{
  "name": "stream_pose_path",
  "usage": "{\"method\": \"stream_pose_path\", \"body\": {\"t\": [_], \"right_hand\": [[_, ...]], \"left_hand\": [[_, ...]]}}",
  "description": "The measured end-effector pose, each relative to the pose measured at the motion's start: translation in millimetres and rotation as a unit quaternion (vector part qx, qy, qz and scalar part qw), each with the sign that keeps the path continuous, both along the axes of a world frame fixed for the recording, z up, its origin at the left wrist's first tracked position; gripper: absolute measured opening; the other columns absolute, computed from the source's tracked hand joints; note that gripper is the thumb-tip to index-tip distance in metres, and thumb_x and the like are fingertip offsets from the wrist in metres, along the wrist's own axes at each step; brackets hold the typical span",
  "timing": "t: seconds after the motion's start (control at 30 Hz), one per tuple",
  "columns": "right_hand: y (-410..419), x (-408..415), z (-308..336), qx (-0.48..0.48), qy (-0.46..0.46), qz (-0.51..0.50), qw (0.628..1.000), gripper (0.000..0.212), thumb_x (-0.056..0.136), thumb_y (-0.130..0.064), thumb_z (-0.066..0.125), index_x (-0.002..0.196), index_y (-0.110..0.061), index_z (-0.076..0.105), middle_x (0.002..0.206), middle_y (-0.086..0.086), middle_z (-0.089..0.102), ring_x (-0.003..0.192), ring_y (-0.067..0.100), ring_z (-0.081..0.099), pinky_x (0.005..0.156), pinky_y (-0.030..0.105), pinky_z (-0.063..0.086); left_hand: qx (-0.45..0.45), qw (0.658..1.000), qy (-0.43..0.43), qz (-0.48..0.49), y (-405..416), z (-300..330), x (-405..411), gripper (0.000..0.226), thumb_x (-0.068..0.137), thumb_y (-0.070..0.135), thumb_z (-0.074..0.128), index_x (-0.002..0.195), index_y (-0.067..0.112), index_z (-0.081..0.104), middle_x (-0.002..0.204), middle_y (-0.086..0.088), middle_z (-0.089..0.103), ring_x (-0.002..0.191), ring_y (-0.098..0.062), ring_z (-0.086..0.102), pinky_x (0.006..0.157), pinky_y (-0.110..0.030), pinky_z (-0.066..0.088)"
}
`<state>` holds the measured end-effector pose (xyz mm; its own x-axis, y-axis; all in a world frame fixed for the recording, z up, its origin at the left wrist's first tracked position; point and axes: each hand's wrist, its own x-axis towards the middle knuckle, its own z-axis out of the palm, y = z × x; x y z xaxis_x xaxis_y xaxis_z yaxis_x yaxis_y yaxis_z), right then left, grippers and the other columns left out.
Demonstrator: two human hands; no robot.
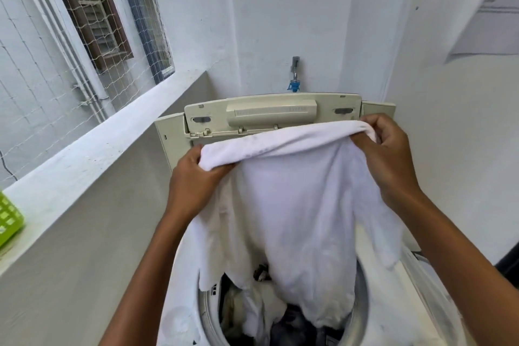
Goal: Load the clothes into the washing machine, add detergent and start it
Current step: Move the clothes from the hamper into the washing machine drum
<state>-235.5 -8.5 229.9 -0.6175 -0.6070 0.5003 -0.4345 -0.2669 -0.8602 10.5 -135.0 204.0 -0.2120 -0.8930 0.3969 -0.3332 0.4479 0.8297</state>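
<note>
The towel (295,199) held up over the drum is plain white, with a faint grey smudge along its rolled top edge. Below it the clothes (280,323) in the tub are white, cream and dark blue-grey. The washing machine lid (269,114) is a yellowed cream with 2 grey slots. The tap fitting (294,85) on the wall is bright blue under silver metal. The basket (8,219) on the ledge is lime green. The walls are white; the window frame (90,14) is brown behind pale netting.

One head cam, looking fwd and down, close above both hands (295,166) over washing machine (272,115).
</note>
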Motion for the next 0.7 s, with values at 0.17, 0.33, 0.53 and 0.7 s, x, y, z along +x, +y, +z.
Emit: {"method": "stream_pose_path", "body": {"t": [0.17, 0.33, 0.53, 0.7], "right_hand": [[5.4, -8.9, 6.6, -0.040, 0.017, -0.025, 0.999, 0.013, 0.087, -0.003, 0.058, 0.088, -0.016, 0.057, 0.084, -0.010, 0.059, 0.077, -0.004, 0.055, 0.073, 0.010, 0.042], [9.8, -14.8, 10.7, -0.053, 0.023, -0.038, 0.998, 0.033, 0.080, 0.007, 0.056, 0.084, -0.026, 0.058, 0.086, -0.011, 0.061, 0.082, -0.002, 0.057, 0.078, 0.012, 0.043], [14.2, -30.2, 9.0, 0.194, 0.157, -0.033, 0.968, 0.027, 0.080, 0.001, 0.062, 0.099, -0.017, 0.066, 0.110, 0.008, 0.065, 0.101, 0.021, 0.058, 0.084, 0.025, 0.041], [27.1, -36.6, 21.6, 0.229, 0.150, 0.004, 0.962, 0.022, 0.076, 0.001, 0.070, 0.088, -0.017, 0.065, 0.085, 0.001, 0.065, 0.074, 0.000, 0.060, 0.065, 0.008, 0.041]], "left_hand": [[0.029, 0.982, -0.166, -0.089, 0.6, -4.5, 5.6, 0.069, 0.057, 0.048, 0.086, 0.110, 0.026, 0.047, 0.087, 0.011, 0.060, 0.080, -0.013, 0.058, 0.068, -0.023, 0.043], [-0.014, 0.899, -0.438, 0.025, -1.4, -19.8, 12.0, 0.047, 0.064, 0.072, 0.067, 0.092, 0.035, 0.056, 0.096, 0.004, 0.068, 0.090, -0.023, 0.062, 0.068, -0.029, 0.043], [0.094, 0.952, -0.290, -0.012, -12.3, -15.9, 22.3, 0.055, 0.067, 0.066, 0.063, 0.077, 0.013, 0.067, 0.081, -0.010, 0.067, 0.072, -0.021, 0.056, 0.063, -0.029, 0.039], [0.131, 0.984, 0.043, -0.115, -5.6, -1.0, 23.5, 0.017, 0.075, 0.024, 0.074, 0.082, 0.011, 0.066, 0.074, 0.003, 0.066, 0.066, -0.006, 0.056, 0.059, -0.017, 0.044]]}}
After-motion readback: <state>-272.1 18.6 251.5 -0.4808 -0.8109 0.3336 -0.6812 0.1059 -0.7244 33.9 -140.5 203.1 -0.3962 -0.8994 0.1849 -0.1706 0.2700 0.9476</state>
